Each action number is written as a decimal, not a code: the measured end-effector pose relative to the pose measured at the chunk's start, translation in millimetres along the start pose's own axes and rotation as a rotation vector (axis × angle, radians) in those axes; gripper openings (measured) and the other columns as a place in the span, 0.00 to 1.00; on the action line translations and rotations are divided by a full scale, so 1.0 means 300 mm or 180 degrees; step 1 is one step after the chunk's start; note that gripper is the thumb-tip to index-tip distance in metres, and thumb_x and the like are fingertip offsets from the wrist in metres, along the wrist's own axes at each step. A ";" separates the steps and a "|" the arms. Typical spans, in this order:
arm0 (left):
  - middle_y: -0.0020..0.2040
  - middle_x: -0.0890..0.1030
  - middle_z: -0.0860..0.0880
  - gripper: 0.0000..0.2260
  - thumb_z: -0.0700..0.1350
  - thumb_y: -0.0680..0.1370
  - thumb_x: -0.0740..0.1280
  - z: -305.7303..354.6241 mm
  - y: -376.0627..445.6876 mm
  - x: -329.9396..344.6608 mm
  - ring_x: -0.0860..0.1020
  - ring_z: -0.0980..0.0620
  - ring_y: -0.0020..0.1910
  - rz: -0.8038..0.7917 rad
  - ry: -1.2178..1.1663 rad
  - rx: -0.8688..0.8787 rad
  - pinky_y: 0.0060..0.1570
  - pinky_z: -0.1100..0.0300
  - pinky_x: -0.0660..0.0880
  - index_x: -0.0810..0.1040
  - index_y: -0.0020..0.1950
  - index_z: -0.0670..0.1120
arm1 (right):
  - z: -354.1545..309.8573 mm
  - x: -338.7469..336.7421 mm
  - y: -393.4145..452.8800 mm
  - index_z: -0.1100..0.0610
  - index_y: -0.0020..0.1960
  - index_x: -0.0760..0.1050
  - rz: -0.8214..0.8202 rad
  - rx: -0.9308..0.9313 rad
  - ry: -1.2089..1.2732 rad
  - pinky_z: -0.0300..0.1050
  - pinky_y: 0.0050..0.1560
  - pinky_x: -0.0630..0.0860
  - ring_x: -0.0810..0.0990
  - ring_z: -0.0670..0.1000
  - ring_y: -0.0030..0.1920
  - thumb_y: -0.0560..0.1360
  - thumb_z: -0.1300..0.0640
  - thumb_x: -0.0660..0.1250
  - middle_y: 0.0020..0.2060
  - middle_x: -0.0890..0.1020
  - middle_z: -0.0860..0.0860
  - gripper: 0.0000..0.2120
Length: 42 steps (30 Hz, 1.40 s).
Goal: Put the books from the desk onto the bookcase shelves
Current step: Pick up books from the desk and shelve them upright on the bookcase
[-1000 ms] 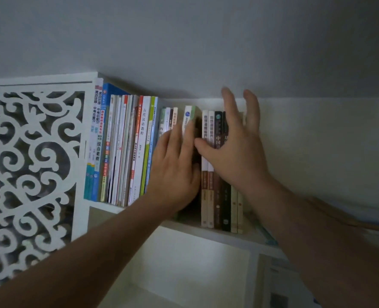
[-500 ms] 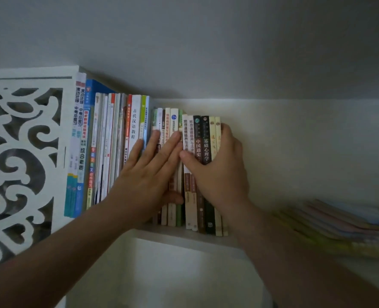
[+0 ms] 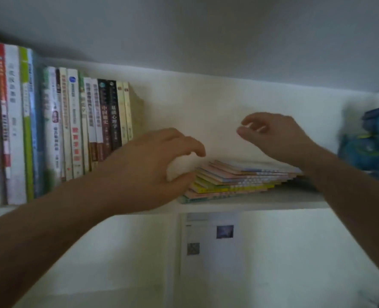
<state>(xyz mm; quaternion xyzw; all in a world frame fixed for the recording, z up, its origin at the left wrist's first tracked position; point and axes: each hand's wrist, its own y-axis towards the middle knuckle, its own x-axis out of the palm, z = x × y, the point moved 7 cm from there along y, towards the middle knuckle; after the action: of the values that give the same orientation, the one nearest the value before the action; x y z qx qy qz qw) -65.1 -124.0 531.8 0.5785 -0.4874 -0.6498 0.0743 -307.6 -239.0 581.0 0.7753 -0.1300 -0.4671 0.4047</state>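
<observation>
A row of upright books [image 3: 73, 125] stands on the left half of the white bookcase shelf [image 3: 251, 202]. To its right lies a flat stack of thin pastel booklets [image 3: 239, 178]. My left hand [image 3: 153, 167] hovers at the stack's left end, fingers loosely curled, holding nothing. Above the stack's right part, my right hand [image 3: 273, 134] is in the air with its fingers loosely curled and nothing in it. The frame is blurred by motion.
A blue soft object [image 3: 371, 141] sits at the shelf's far right. Below the shelf is a white compartment with a divider and a sheet bearing small pictures [image 3: 210, 241]. The shelf back between the upright books and the stack is bare white.
Both hands have left the upright books and moved right toward the flat stack. The view has swung right, and the fretwork side panel is out of frame.
</observation>
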 end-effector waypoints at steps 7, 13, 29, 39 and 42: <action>0.82 0.59 0.52 0.49 0.84 0.65 0.58 -0.129 0.082 0.399 0.68 0.46 0.77 -0.2229 -0.0350 -0.1226 0.75 0.49 0.68 0.42 0.80 0.74 | 0.373 0.113 -0.116 0.37 0.74 0.71 -0.1705 0.0757 -0.0687 0.50 0.69 0.70 0.75 0.53 0.69 0.58 0.12 0.52 0.74 0.75 0.47 0.52; 0.70 0.73 0.59 0.36 0.73 0.72 0.68 -0.165 0.108 0.373 0.74 0.56 0.65 -0.1541 -0.0566 -0.0925 0.67 0.53 0.74 0.53 0.75 0.78 | 0.302 0.207 -0.098 0.39 0.84 0.53 -0.2154 0.0041 -0.1109 0.46 0.78 0.64 0.67 0.50 0.79 0.58 0.12 0.62 0.82 0.64 0.43 0.61; 0.85 0.49 0.60 0.29 0.60 0.84 0.62 -0.165 0.052 0.412 0.64 0.50 0.79 -0.1245 -0.0426 -0.1349 0.76 0.52 0.67 0.45 0.66 0.86 | 0.347 0.117 -0.130 0.25 0.78 0.35 -0.1968 -0.0043 -0.0234 0.47 0.73 0.70 0.74 0.50 0.74 0.58 0.16 0.68 0.81 0.66 0.42 0.60; 0.85 0.48 0.59 0.31 0.56 0.83 0.65 -0.169 0.053 0.405 0.62 0.50 0.81 -0.1181 -0.0624 -0.1537 0.76 0.53 0.65 0.47 0.70 0.82 | 0.409 0.102 -0.130 0.31 0.82 0.52 -0.1330 0.0030 0.0245 0.42 0.77 0.60 0.63 0.42 0.79 0.55 0.12 0.62 0.79 0.63 0.35 0.59; 0.85 0.47 0.60 0.39 0.54 0.78 0.70 -0.180 0.047 0.398 0.60 0.48 0.82 -0.1207 -0.1146 -0.1772 0.78 0.49 0.64 0.46 0.68 0.86 | 0.419 0.182 -0.079 0.38 0.84 0.55 -0.1067 0.1217 0.2024 0.54 0.78 0.67 0.66 0.48 0.79 0.48 0.11 0.66 0.80 0.64 0.39 0.69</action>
<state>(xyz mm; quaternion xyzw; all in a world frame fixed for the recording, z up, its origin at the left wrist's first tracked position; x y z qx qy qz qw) -65.4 -239.8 468.7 0.4927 -0.1819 -0.8507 0.0202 -387.2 -319.1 499.9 0.9528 0.0454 -0.2311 0.1916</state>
